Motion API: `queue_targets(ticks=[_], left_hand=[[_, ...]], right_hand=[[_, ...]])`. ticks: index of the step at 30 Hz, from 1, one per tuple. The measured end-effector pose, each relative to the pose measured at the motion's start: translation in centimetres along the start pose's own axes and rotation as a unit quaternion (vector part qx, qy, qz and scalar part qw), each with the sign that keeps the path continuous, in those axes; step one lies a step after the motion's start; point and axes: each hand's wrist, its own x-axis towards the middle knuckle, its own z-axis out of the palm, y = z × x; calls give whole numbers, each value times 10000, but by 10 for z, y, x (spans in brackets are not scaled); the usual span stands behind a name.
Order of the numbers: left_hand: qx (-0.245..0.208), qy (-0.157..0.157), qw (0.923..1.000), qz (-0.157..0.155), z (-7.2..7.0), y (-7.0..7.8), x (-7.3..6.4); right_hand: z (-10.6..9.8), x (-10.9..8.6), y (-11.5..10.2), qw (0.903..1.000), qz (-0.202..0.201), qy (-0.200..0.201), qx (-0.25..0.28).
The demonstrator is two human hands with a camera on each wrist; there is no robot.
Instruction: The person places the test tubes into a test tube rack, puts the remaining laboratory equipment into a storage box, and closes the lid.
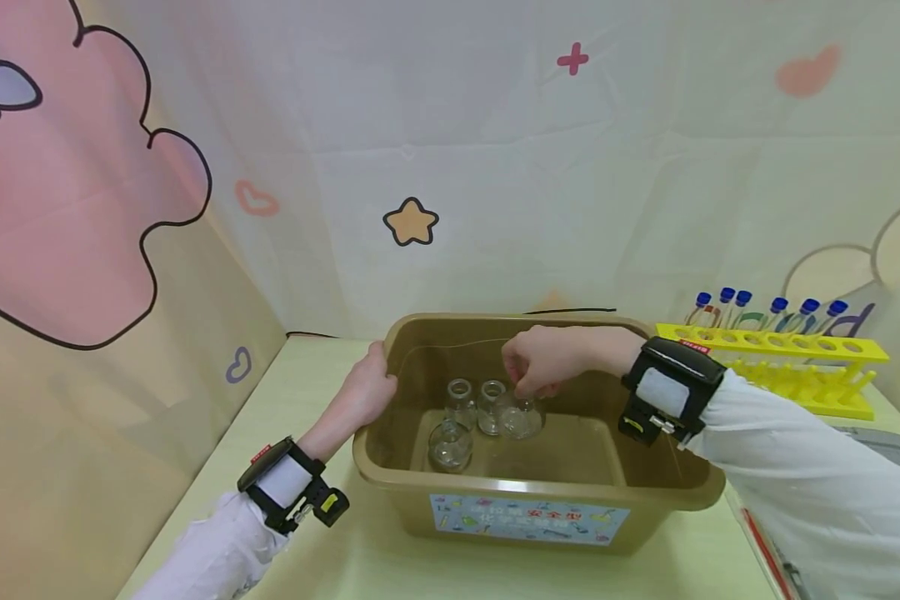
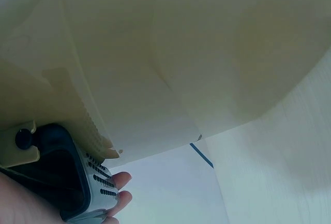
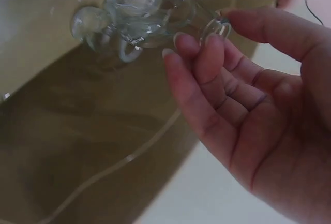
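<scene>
A brown plastic bin stands on the table with several small clear glass flasks inside. My right hand reaches into it and pinches the neck of a glass flask; the right wrist view shows thumb and fingertips around its ring-shaped mouth. Left of that flask are two glass vessels with open mouths, one farther left and one nearer. Another round flask sits closer to the front wall. My left hand holds the bin's left rim; its fingertips show only partly in the left wrist view.
Behind the right forearm stands a yellow test tube rack with several blue-capped tubes. A grey tray edge and a red stick-like item lie on the right. A printed cloth hangs behind the table.
</scene>
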Motion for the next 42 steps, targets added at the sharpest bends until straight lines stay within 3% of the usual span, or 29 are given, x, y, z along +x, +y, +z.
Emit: queue_targets(ticks=[16, 29, 38, 42], left_hand=[[16, -4, 10000, 5, -2, -5, -3], [-42, -21, 10000, 28, -2, -6, -3], [11, -13, 10000, 48, -2, -6, -2], [15, -20, 10000, 55, -2, -5, -2]], right_hand=[[42, 45, 1, 9989, -25, 32, -463], [56, 51, 4, 9964, -79, -33, -838], [64, 58, 10, 9874, -146, 119, -1570], [65, 61, 11, 9891, -147, 126, -1462]])
